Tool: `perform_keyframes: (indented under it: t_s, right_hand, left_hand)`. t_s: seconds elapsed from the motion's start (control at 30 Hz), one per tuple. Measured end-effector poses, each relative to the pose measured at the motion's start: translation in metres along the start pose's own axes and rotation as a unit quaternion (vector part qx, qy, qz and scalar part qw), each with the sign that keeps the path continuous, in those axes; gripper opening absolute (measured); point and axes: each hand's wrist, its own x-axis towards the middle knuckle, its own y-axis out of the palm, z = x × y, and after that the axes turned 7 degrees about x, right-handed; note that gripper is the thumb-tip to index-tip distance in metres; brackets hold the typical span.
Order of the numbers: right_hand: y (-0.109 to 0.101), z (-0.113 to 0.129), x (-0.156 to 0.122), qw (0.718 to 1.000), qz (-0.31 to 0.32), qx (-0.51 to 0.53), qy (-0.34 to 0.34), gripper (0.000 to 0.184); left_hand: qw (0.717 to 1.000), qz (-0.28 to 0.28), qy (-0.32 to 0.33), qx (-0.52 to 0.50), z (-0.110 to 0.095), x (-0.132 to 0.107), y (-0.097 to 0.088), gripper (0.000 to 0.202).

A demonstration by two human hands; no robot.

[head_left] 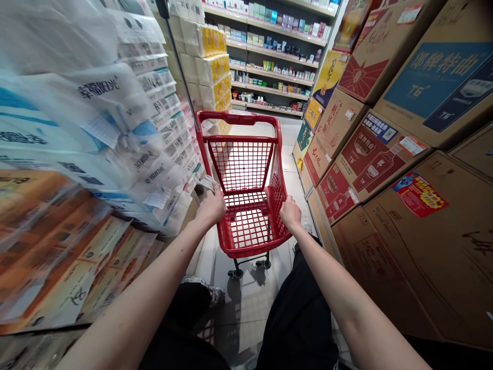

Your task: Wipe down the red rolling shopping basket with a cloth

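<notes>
A red plastic shopping cart (242, 252) stands before me on dark casters, its grid basket showing nothing inside. Around its left side rim my left hand (213, 204) is closed. A small pale, crumpled-looking piece (207, 183) shows at that hand's fingers; I cannot tell what it is. My right hand (290, 211) is closed on the right side rim, level with the left one. The cart's raised handle bar (239, 118) is at its far end. From that bar's left corner a thin dark pole (180, 67) rises up and leftward.
Plastic-wrapped paper packs (115, 103) are piled along the left, with orange-printed packs (77, 262) below. Cardboard cartons (408, 236) are stacked along the right. Shelves of small boxes and bottles (277, 51) stand across the far end. A tiled floor (246, 303) runs between the stacks.
</notes>
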Motion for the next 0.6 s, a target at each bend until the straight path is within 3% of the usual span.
perform_keyframes:
  t_s: [0.37, 0.6]
  right_hand:
    - [-0.013, -0.018, -0.015, 1.0, 0.008, -0.013, -0.001, 0.022]
    - [-0.012, -0.019, -0.018, 0.999, 0.009, -0.002, -0.03, 0.02]
  left_hand:
    - [0.999, 0.05, 0.021, 0.006, -0.026, -0.064, -0.011, 0.075]
    - [0.999, 0.041, 0.007, 0.02, -0.017, -0.056, -0.006, 0.072]
